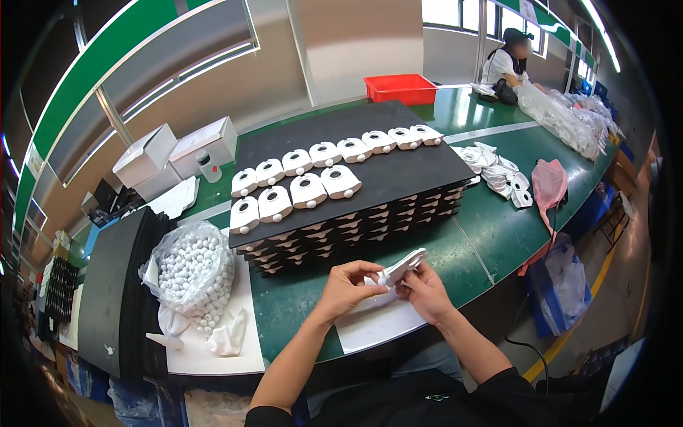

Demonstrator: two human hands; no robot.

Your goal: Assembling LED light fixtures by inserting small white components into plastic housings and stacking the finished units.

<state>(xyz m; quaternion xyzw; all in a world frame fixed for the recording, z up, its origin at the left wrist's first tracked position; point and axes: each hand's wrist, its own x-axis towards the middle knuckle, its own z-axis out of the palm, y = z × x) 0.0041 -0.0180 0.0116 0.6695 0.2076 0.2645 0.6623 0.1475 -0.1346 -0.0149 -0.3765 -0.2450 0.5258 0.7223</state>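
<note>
In front of my body, above a white sheet (380,324), I hold a white plastic part (407,265) tilted on edge. My right hand (427,293) is closed around its right side, thumb and fingers gripping it. My left hand (347,290) pinches a small white ball (385,278) against the part's left end; whether the ball is fixed there I cannot tell. Beyond my hands, similar white parts (307,190) with a round dark opening and a ball at the front edge lie in two rows on a stack of black boards (398,160).
A plastic bag of white balls (188,267) stands left, near a small white bottle (165,341). Loose white parts (498,171) lie in a pile right of the stack, near a pink bag (549,186). A red bin (400,88) is behind; a person (509,64) sits far right.
</note>
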